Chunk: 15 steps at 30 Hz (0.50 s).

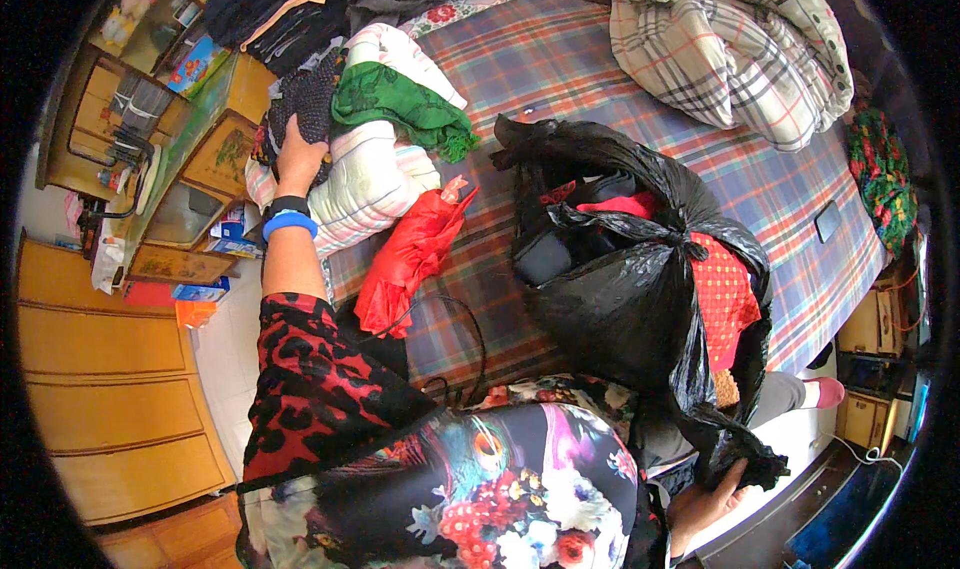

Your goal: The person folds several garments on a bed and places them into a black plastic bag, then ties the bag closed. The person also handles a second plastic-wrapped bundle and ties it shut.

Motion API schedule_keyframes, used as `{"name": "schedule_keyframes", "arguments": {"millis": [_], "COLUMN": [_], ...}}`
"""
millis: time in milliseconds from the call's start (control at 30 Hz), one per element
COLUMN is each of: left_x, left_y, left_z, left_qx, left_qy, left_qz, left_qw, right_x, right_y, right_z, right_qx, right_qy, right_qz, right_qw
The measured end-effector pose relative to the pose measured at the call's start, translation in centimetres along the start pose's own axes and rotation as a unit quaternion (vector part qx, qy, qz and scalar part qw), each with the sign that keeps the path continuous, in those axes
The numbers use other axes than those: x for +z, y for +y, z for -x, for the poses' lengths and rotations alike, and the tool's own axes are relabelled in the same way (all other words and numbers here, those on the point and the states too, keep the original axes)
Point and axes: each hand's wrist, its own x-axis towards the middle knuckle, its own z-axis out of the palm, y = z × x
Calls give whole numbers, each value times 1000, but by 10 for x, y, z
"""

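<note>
On the bed stands a black plastic bag (pixel 607 306), knotted at its top, with cloth items showing through its openings, among them a red patterned cloth (pixel 721 299). My right hand (pixel 709 505) grips a loose end of this bag at the lower right. At the upper left, my left hand (pixel 298 160) rests on a dark knitted item (pixel 304 103); the fingers are partly hidden, so its grip is unclear. Beside it lie a folded striped quilt (pixel 360 171) and a green lace cloth (pixel 397 103). A red plastic bag (pixel 409 269) lies between the quilt and the black bag.
The bed's plaid sheet (pixel 510 66) also bears a checked garment (pixel 720 51), a phone-like flat object (pixel 828 221) and a pile of dark clothes (pixel 277 21). A wooden cabinet (pixel 217 156) stands at the left, drawers (pixel 112 419) below it. Another person's foot (pixel 825 392) shows at the right.
</note>
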Motion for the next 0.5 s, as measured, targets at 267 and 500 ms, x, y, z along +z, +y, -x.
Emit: {"name": "schedule_keyframes", "arguments": {"millis": [267, 500], "left_x": [-72, -126], "left_y": [-35, 7], "left_z": [2, 43], "left_qx": [-212, -30], "left_qy": [2, 27], "left_qz": [560, 558], "left_qw": [801, 829], "right_x": [19, 6], "right_y": [-8, -2], "right_z": [-1, -2], "right_qx": [48, -11], "right_qy": [-23, -63], "right_qz": [-31, 5], "right_qw": [998, 998]}}
